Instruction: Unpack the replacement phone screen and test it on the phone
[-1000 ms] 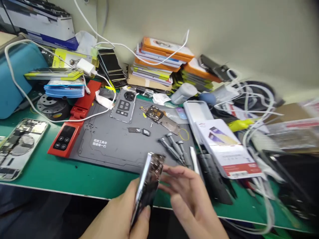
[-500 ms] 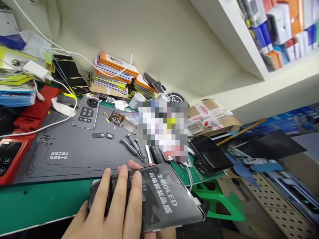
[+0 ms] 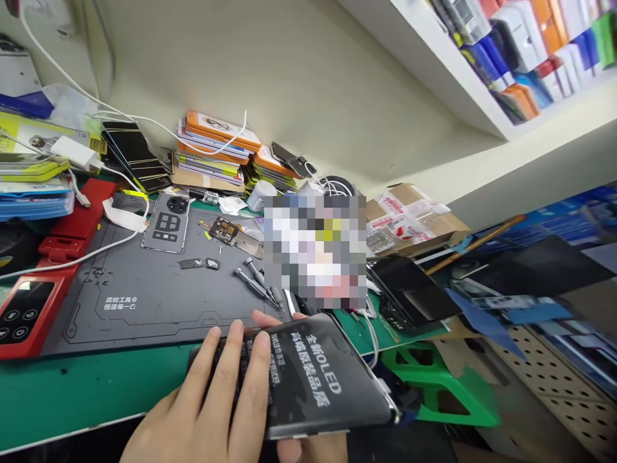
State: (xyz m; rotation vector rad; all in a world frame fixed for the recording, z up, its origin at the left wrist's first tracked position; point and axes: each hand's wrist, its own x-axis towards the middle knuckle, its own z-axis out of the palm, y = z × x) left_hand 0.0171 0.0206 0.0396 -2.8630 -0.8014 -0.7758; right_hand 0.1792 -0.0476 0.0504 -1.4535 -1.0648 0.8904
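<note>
I hold a phone (image 3: 318, 379) flat over the near edge of the green bench (image 3: 72, 386); its dark screen film carries white lettering. My left hand (image 3: 202, 411) lies on top of it, with three fingers stretched across the left part of the screen. My right hand (image 3: 289, 452) is almost hidden beneath the phone. A thumb tip shows at the near edge and fingertips curl over the far edge. A grey work mat (image 3: 144, 296) lies just beyond the phone.
On the mat lie a clear back cover (image 3: 168, 224), a circuit board (image 3: 226, 229) and small screwdrivers (image 3: 255, 283). A red device (image 3: 24, 315) sits left, stacked orange boxes (image 3: 216, 138) at the wall. A dark screen (image 3: 414, 296), cardboard box (image 3: 414, 218) and green stool (image 3: 434, 392) are right.
The phone went from standing on edge, open side showing, to lying flat with its filmed screen up. My left fingers now rest on it. The view swung right.
</note>
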